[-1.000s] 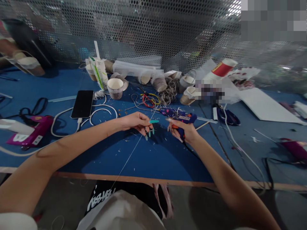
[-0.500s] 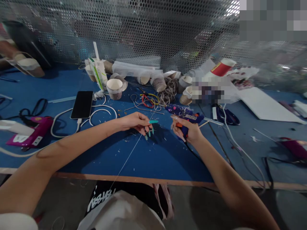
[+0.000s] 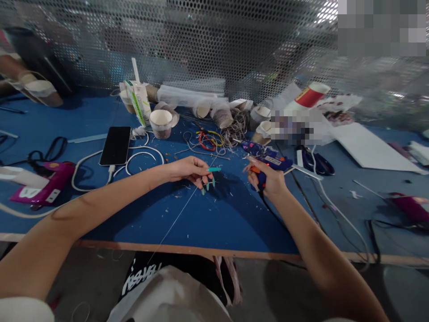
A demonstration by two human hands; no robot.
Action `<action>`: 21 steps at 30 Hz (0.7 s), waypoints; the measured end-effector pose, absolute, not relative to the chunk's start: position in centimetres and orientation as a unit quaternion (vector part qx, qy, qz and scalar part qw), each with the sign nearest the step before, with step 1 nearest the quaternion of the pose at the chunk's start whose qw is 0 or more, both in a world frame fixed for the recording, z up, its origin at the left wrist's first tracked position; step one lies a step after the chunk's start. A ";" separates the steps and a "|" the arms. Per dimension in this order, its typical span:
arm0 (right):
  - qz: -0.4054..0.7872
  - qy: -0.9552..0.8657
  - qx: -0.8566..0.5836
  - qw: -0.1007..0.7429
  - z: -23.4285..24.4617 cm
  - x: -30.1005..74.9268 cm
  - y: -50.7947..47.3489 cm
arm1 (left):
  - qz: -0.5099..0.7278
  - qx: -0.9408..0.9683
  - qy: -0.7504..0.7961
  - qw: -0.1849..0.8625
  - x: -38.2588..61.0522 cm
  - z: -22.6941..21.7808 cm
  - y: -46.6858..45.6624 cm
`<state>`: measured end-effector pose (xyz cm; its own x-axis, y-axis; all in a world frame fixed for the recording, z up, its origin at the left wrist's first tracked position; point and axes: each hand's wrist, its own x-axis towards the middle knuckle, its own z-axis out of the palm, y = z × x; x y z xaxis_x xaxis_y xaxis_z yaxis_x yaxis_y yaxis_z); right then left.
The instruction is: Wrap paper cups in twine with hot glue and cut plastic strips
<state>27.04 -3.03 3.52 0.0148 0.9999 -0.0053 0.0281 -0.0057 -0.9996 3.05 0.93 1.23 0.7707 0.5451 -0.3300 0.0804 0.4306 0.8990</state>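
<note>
My left hand point(image 3: 190, 171) hovers over the middle of the blue table, its fingers pinched on a thin pale string point(image 3: 177, 218). From those fingers the string slants down past the table's front edge toward my lap. To the right, my right hand point(image 3: 269, 178) is wrapped around the handle of a blue hot glue gun point(image 3: 264, 154), whose nozzle points up and left. A dark cord trails from its handle. Beyond both hands lie red-and-yellow-handled pliers point(image 3: 207, 139) and a tangle of grey-brown string point(image 3: 236, 127).
A phone point(image 3: 115, 146) on a white cable and a magenta glue gun point(image 3: 50, 181) lie left. Paper cups point(image 3: 161, 124) and a drink carton point(image 3: 139, 105) stand along the back, by a perforated metal screen point(image 3: 201, 49). Dark-handled scissors point(image 3: 318, 161) are at right. Another person's hand point(image 3: 15, 71) shows far left.
My right hand has shifted a little to the right with the glue gun, so its nozzle is farther from my left hand. The left hand stays almost in place on the string.
</note>
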 end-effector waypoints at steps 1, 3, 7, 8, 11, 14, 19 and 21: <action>0.480 -0.496 -0.513 0.510 3.7 27.2 -3.0 | 0.143 0.515 0.304 0.789 3.0 1.2 1.0; 0.450 -0.490 -0.519 0.537 4.1 27.5 -3.0 | 0.139 0.516 0.304 0.788 3.0 1.2 1.1; 0.376 -0.489 -0.531 0.580 4.9 28.2 -2.8 | 0.142 0.512 0.307 0.790 2.8 0.9 1.4; 0.356 -0.484 -0.536 0.593 5.1 28.5 -2.8 | 0.144 0.510 0.308 0.790 2.7 0.8 1.4; 0.281 -0.474 -0.587 0.593 5.5 30.0 -2.6 | 0.158 0.505 0.311 0.790 2.6 0.7 1.5; 0.223 -0.517 -0.688 0.458 5.8 31.9 -2.8 | 0.170 0.502 0.310 0.789 2.5 0.8 1.5; -0.027 -0.662 -0.734 0.151 5.9 33.9 -3.8 | 0.176 0.504 0.317 0.784 2.5 0.8 1.5; -0.110 -0.701 -0.704 0.038 5.9 34.0 -4.0 | 0.176 0.505 0.320 0.782 2.6 0.8 1.5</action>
